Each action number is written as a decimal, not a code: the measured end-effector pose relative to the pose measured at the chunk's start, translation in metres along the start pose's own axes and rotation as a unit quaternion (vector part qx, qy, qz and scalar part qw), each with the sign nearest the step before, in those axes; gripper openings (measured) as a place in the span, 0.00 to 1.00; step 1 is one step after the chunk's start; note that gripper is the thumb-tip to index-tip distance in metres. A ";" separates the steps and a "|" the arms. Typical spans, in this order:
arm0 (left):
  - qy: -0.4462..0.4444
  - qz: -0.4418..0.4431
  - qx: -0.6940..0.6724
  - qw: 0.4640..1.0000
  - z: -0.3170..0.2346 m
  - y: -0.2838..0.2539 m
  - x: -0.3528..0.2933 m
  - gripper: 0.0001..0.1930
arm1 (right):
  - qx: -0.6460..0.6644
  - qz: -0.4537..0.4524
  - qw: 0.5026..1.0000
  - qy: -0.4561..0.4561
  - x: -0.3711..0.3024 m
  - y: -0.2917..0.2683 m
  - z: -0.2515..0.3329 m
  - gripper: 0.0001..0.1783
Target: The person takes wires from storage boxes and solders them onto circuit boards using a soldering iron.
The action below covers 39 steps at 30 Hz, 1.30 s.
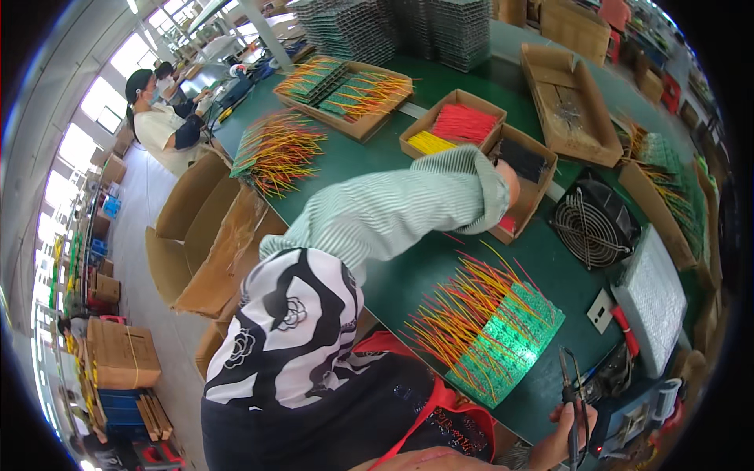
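My left arm, in a striped sleeve, stretches across the bench. My left hand (510,185) dips into a cardboard box (542,177) that holds black wires (518,161) and some red ones; its fingers are hidden there. Low on the right, my right hand (561,436) is closed around a soldering iron (571,400), tip upward. Between the two hands lies a green circuit board panel (514,341), with many red and yellow wires (463,306) standing out of it towards the bench edge.
A smaller box (433,118) holds red and yellow wires. Wired panels (279,153) and a filled tray (357,125) lie farther off. A black fan (593,220), a bubble-wrapped block (650,302) and a soldering station (632,420) stand at right. A co-worker (157,122) sits far left.
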<state>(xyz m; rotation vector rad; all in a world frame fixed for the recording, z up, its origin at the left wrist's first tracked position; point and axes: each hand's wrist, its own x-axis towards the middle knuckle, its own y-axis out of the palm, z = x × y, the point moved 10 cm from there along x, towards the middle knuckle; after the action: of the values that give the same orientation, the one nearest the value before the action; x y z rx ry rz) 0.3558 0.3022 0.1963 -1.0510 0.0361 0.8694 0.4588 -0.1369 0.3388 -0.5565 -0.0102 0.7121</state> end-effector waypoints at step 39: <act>0.134 -0.364 -0.345 0.855 -0.080 -0.124 -0.215 0.06 | 0.160 0.010 0.980 -0.114 0.025 0.039 0.022 0.11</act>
<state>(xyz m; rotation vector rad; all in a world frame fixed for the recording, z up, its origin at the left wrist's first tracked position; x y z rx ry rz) 0.3189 0.0848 0.3347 -1.6950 -0.4489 0.0042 0.4495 -0.0869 0.3346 -0.1650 -0.1023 0.7754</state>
